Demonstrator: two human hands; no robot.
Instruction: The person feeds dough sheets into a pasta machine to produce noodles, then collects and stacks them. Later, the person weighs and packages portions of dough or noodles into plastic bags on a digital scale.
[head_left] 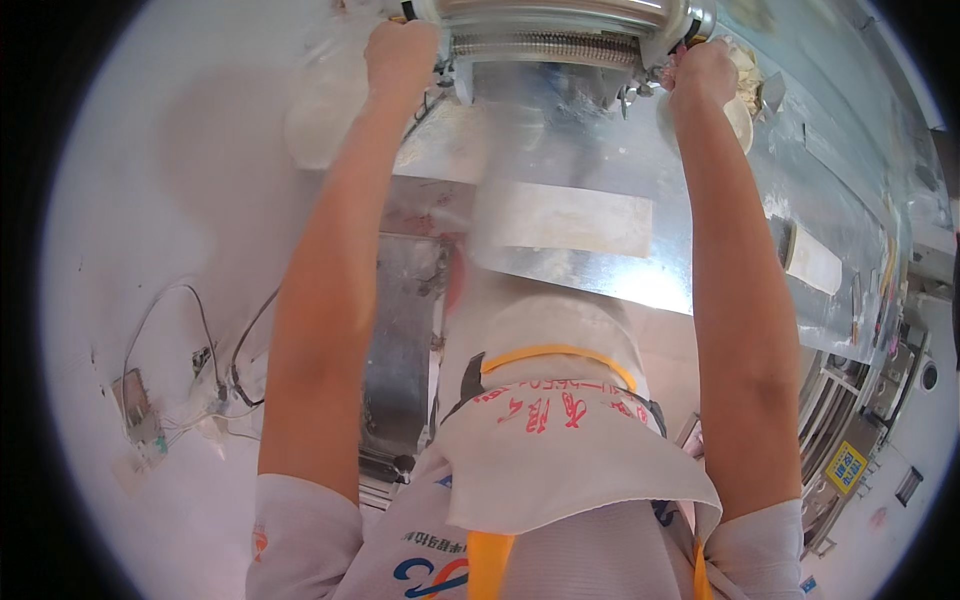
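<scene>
At the top of the view a metal dough roller machine [545, 45] stands on the table, with a ribbed roller along its near side. Both my arms reach forward to its two ends. My left hand [403, 55] is closed in a fist at the left end, the fingers curled out of sight. My right hand [707, 75] closes round a part of the right end, and a bit of red shows beside the fingers. What exactly each hand grips is mostly hidden. Next to my right hand lies a pale round dish or bowl [741, 125], partly covered by my forearm.
The shiny metal table [560, 145] has a floury surface. A pale board [575, 218] lies near its front edge, and a white block-like piece [813, 260] is further right. Cables [205, 320] hang at the left wall. A metal rack [835, 400] stands lower right.
</scene>
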